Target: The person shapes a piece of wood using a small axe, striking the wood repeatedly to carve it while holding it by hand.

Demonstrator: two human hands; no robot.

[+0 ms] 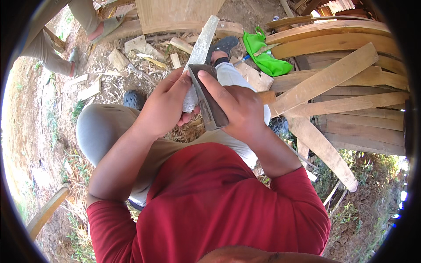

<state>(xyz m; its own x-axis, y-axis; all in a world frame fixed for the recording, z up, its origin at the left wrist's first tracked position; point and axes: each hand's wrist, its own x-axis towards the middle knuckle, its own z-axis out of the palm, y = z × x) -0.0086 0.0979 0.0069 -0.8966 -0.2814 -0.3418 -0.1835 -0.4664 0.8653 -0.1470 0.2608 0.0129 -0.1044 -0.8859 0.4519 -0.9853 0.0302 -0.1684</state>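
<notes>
My left hand [164, 103] is closed around a long pale grey bar [204, 39] that looks like a whetstone. Its far end points up and away, and a whitish lower part [190, 101] shows below my thumb. Against the bar lies a wedge-shaped dark metal tool head [208, 98], like that of an axe or adze. My right hand [241, 109] grips this head, index finger stretched along its top face. A brown wooden piece [266, 97] sticks out past my right hand; I cannot tell whether it is the tool's handle. Both hands are over my lap.
Curved planks [337, 44] are stacked at the right, with loose boards [324, 79] leaning across them. A bright green bag [267, 55] lies by my foot. Wood scraps [144, 46] and shavings cover the ground ahead. Another person's legs [85, 19] stand at the far left.
</notes>
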